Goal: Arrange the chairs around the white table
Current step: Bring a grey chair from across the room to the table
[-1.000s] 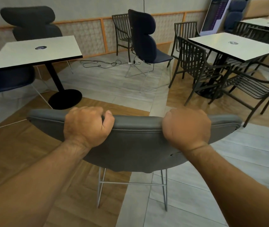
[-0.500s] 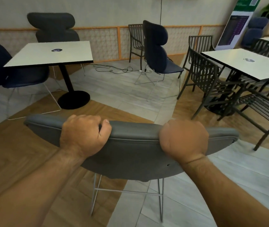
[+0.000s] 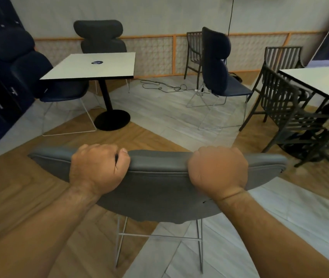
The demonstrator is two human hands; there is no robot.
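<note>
Grey chair [image 3: 155, 189] fills the near centre of the view, seen from behind. Its curved back rim runs across the frame, and its thin metal legs [image 3: 199, 247] show over the join of wood and pale tile floor. Left hand [image 3: 97, 169] grips the top rim left of centre, fingers curled over the far side and thumb tucked against the edge. The right hand [image 3: 218, 171] grips the same rim right of centre, fingers wrapped over it too. Both hands are closed tight on the chair back.

Beyond it, well apart, the white table [image 3: 115, 67] stands on 1 black post with a round base [image 3: 112, 119]. 1 dark grey chair [image 3: 99, 37] sits behind the table by the wall, and 1 navy chair [image 3: 65, 91] has its seat under the table's left side. A high-backed navy chair [image 3: 216, 63] stands alone to the right, near a loose cable [image 3: 159, 87] on the tiles. At far right, dark slatted chairs [image 3: 279, 97] crowd another white tabletop [image 3: 324, 81].
</note>
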